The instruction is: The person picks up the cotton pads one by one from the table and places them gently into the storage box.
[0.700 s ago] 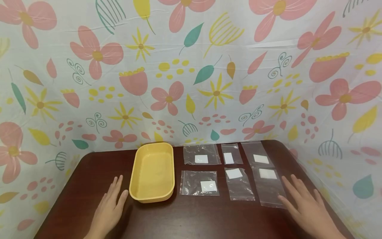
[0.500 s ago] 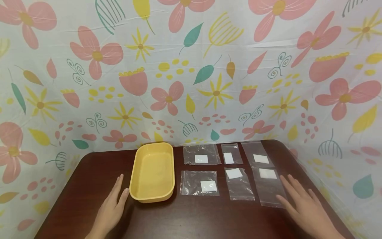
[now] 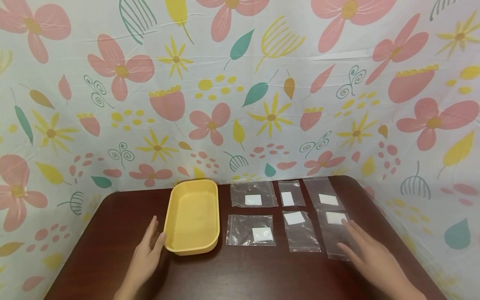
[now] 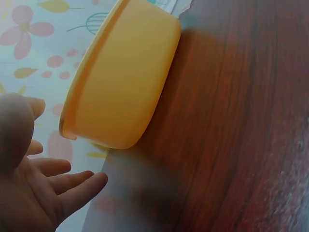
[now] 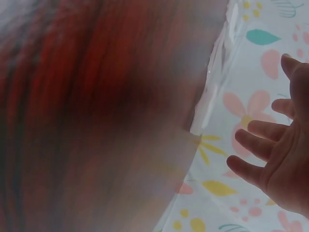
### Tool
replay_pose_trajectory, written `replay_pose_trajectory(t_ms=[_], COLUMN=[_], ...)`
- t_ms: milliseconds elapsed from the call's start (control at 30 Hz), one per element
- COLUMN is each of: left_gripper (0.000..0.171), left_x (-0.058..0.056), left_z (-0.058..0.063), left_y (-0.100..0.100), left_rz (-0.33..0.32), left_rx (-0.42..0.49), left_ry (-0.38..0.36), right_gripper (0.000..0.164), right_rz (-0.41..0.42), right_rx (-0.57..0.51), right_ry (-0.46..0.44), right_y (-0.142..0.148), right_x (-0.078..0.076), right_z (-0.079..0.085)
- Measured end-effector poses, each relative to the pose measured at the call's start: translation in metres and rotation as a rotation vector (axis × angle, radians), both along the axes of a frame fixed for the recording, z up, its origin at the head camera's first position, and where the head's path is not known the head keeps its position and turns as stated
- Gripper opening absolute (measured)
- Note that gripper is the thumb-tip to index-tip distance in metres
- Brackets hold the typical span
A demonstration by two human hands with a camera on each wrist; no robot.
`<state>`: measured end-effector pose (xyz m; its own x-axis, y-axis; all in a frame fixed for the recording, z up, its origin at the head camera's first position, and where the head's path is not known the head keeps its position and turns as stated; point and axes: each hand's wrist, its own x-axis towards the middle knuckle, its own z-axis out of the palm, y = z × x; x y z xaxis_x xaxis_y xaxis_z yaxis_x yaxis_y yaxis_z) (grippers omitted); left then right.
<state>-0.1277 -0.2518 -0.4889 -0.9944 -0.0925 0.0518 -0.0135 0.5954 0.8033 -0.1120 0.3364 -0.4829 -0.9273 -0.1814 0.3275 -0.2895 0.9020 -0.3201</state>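
In the head view, my left hand (image 3: 144,256) is beside the near left corner of a yellow plastic tub (image 3: 191,216), thumb near its rim. The left wrist view has a small gap between the spread fingers of that hand (image 4: 43,193) and the tub (image 4: 120,77). My right hand (image 3: 373,260) hovers with extended fingers over the edge of the near right clear zip bag (image 3: 337,243), partly covering it. A white square piece (image 3: 336,218) shows in that bag. The right wrist view has this hand (image 5: 285,159) holding nothing.
Several other clear zip bags, each with a white piece, lie in two rows right of the tub, such as the near left bag (image 3: 240,229) and far left bag (image 3: 240,191). They lie on a dark wooden table (image 3: 232,275). Flower-printed cloth (image 3: 240,91) hangs behind and at both sides.
My left hand has moved a little to the right, closer to the tub. My right hand has moved left, farther over the near right bag. The tub and bags have stayed put.
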Motion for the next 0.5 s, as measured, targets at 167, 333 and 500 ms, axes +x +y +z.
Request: replay_pose_trajectory(t_ms=[167, 333, 500], left_gripper=[0.07, 0.067, 0.066], left_x=[-0.002, -0.006, -0.008], left_z=[-0.001, -0.007, -0.008], left_y=[0.003, 0.006, 0.011], left_rz=[0.009, 0.012, 0.036], left_rx=[0.102, 0.163, 0.12], left_ry=[-0.036, -0.035, -0.022], right_gripper=[0.072, 0.066, 0.055], right_rz=[0.007, 0.027, 0.043], right_rx=[0.001, 0.002, 0.029], right_ry=[-0.006, 0.029, 0.071], right_y=[-0.005, -0.007, -0.007], right_x=[-0.005, -0.01, -0.017], right_z=[-0.002, -0.007, -0.012])
